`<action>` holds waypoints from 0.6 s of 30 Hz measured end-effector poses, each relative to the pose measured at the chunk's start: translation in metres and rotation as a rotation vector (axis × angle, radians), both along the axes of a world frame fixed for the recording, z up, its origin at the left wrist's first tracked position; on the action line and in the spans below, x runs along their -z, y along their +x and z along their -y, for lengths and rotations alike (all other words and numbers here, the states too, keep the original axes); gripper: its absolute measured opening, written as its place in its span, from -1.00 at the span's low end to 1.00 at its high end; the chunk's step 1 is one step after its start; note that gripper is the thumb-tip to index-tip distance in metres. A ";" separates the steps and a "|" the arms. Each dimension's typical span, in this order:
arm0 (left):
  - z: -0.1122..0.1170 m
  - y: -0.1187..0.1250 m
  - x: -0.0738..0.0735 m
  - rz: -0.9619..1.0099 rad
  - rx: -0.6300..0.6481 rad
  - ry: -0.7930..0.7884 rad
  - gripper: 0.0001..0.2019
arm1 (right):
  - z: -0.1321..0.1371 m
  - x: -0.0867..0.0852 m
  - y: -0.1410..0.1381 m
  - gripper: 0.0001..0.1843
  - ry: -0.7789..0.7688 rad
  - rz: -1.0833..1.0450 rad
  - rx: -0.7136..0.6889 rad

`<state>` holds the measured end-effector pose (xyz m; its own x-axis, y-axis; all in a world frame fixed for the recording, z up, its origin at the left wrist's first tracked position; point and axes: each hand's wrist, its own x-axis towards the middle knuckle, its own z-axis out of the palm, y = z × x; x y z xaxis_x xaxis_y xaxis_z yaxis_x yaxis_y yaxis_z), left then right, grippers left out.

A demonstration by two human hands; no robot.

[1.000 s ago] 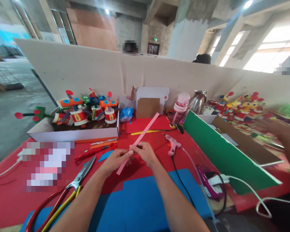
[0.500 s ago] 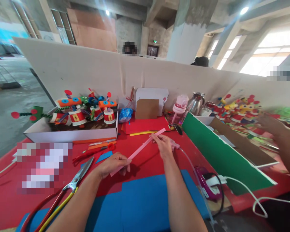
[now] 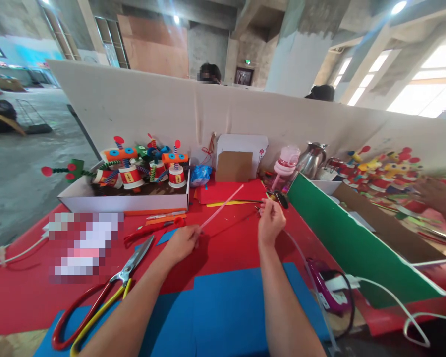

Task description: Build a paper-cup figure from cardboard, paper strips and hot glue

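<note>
My left hand (image 3: 182, 243) pinches the near end of a long thin pink paper strip (image 3: 223, 206), which slants up and away over the red table cover (image 3: 226, 243). My right hand (image 3: 270, 225) is off the strip, a little to the right. Its fingers curl where the pink glue gun lies, and the gun itself is hidden under the hand. A clear glue stick and a black cord (image 3: 297, 248) trail out from below it. A blue foam sheet (image 3: 223, 312) lies under my forearms.
Large red-and-yellow-handled scissors (image 3: 107, 292) lie at the near left. A white box (image 3: 126, 202) of paper-cup figures stands at the back left. A green board (image 3: 342, 238) leans at the right. Another person's hand (image 3: 436, 196) reaches in from the far right.
My right hand let go of the strip's far end and dropped onto the glue gun's spot. My left hand still holds the strip, now turned edge-on. The view shifted slightly.
</note>
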<state>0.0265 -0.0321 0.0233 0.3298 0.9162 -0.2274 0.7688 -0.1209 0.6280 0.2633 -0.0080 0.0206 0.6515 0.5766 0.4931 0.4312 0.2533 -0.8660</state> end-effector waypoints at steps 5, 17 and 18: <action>-0.008 0.023 -0.010 -0.504 0.003 0.245 -0.71 | 0.026 0.003 -0.060 -0.49 -0.027 0.359 -0.495; -0.072 0.034 -0.014 -0.656 0.302 0.612 -0.74 | 0.030 0.028 -0.089 -0.42 -0.182 0.312 -0.730; -0.081 0.033 -0.017 -0.642 0.332 0.624 -0.76 | 0.029 0.029 -0.091 -0.42 -0.184 0.325 -0.733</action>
